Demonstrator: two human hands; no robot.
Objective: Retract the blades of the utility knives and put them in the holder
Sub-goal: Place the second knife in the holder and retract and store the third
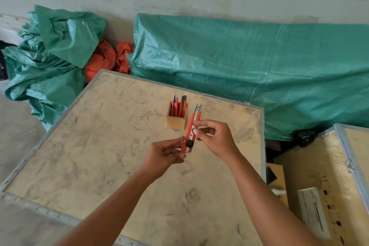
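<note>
I hold a red utility knife above the wooden crate top, its metal tip pointing away from me and its black wheel near the lower end. My left hand pinches the lower end of the knife. My right hand grips its middle with thumb and fingers, at the slider. No blade shows past the tip. A small square wooden holder stands just beyond the knife, to its left. Several red utility knives stand upright inside it.
Green tarpaulin covers bulky things behind the crate, with a crumpled green heap and orange fabric at back left. A second wooden crate with a paper label stands at the right, across a narrow gap.
</note>
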